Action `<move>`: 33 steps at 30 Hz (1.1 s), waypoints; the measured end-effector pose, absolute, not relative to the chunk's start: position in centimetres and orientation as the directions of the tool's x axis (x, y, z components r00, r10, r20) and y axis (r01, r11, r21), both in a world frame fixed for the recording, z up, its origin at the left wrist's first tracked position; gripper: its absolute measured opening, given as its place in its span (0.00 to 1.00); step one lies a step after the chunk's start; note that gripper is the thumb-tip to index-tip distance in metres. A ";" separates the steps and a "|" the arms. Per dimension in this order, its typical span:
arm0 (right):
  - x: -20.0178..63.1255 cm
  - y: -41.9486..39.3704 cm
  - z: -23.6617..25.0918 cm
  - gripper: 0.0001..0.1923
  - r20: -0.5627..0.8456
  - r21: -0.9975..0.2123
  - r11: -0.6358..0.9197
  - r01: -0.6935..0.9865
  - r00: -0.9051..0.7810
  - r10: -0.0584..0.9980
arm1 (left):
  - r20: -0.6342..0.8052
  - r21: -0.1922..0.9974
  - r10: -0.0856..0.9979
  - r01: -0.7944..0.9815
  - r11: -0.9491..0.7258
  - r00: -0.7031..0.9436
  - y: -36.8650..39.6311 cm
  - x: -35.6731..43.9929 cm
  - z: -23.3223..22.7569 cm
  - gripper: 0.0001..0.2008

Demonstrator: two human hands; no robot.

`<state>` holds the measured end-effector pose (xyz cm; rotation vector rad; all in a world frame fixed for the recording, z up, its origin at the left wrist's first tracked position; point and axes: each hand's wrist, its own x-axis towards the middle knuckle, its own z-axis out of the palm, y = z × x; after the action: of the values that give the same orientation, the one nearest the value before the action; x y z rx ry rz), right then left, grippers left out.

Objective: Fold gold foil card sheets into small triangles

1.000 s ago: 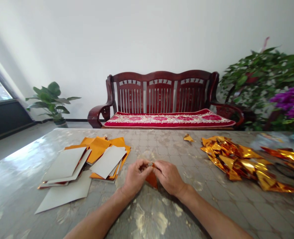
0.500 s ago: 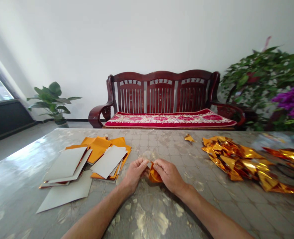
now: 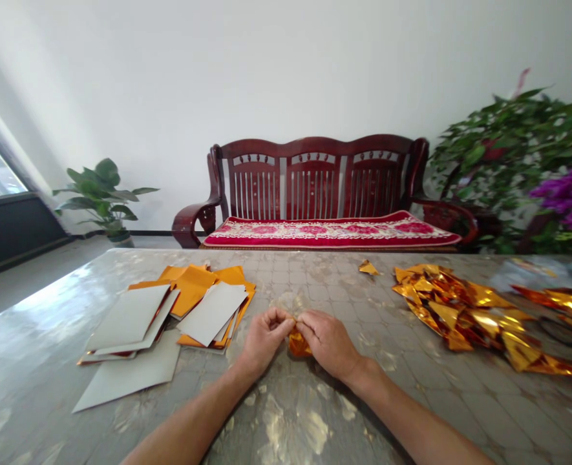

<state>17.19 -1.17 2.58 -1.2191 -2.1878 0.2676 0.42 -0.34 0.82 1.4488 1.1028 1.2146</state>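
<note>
From my end I see left hand (image 3: 262, 340) and right hand (image 3: 331, 342) both pinching orange foil (image 3: 299, 346); looks mid-fold, next crease likely calls for firm, even pressure.

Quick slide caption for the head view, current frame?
Left hand and right hand pinch an orange foil piece over a patterned table, between paper sheets and a foil pile.

My one view looks from my head, above the near side of the table (image 3: 479, 400), forward and slightly down. My left hand (image 3: 264, 337) and right hand (image 3: 330, 342) are close before it, low and central. Past the table's far edge it faces the bench (image 3: 312, 147) almost squarely, farther off, and the wall (image 3: 309, 64) behind fills the top.
</note>
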 end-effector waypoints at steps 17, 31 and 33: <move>17.0 -1.4 2.8 0.09 0.475 -0.520 0.538 0.663 -0.299 0.828 | 0.084 0.988 0.989 -0.140 -0.066 0.122 -0.3 0.5 0.5 0.13; 17.5 -1.3 3.1 0.06 0.703 -0.290 0.670 0.683 -0.324 0.634 | 0.307 0.946 0.952 0.115 -0.303 -0.017 -1.0 0.2 1.0 0.05; 17.5 -1.3 3.2 0.06 0.751 -0.278 0.691 0.667 -0.298 0.589 | 0.368 0.923 0.930 0.130 -0.362 -0.022 -1.1 0.0 1.1 0.04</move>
<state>17.53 -1.32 3.22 -0.9672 -1.9924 -0.1079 0.02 -1.12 1.13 1.5579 1.1358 1.4566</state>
